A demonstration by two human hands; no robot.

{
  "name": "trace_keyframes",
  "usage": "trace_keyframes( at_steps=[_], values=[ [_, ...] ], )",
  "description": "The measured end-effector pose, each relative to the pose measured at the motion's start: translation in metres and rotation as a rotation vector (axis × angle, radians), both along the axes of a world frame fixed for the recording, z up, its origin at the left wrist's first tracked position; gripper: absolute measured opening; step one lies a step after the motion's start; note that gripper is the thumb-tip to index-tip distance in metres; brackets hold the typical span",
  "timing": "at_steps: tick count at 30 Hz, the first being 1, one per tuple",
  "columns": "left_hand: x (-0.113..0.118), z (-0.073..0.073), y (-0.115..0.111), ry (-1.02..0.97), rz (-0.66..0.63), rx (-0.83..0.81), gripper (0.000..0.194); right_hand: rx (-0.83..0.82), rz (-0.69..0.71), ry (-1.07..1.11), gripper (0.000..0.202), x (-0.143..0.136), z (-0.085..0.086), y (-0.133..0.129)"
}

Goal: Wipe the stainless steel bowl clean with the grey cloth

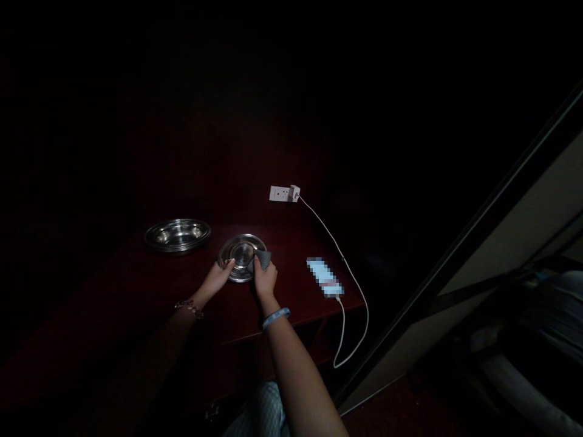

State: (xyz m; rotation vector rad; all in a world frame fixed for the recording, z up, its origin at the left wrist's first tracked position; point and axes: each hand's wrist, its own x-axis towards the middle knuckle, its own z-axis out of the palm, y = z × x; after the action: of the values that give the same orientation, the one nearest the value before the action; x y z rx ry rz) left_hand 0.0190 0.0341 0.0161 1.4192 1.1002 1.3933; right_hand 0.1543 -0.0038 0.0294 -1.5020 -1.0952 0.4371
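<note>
A round, shiny steel plate [241,252] is held just over the dark red table, tilted a little toward me. My left hand [219,276] grips its left rim, the thumb lying on the inner face. On the right side, my right hand [265,279] has its fingers closed on a grey cloth [263,260], which is pressed against the plate's rim. The fingers beneath the plate are hidden. Further left, a larger, deeper steel dish [177,235] sits on the table, seemingly stacked with others.
To the right a lit phone [325,277] lies on the table [286,303]. A white charging cable [359,279] hangs over the table's edge and runs up to a charger [294,193] in the wall socket [279,193]. Surroundings are very dark.
</note>
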Motion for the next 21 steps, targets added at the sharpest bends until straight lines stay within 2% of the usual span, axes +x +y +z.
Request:
trace_keyframes(
  at_steps=[8,21],
  values=[
    [0.0011,-0.0049,0.0025,-0.042,0.007,-0.02,0.05,0.007,-0.001,0.009,0.022,0.0016,-0.0002,-0.0006],
    [0.0051,0.0041,-0.0026,-0.068,0.033,-0.111,0.045,0.032,0.012,0.038,0.023,0.002,-0.002,-0.0003]
  ],
)
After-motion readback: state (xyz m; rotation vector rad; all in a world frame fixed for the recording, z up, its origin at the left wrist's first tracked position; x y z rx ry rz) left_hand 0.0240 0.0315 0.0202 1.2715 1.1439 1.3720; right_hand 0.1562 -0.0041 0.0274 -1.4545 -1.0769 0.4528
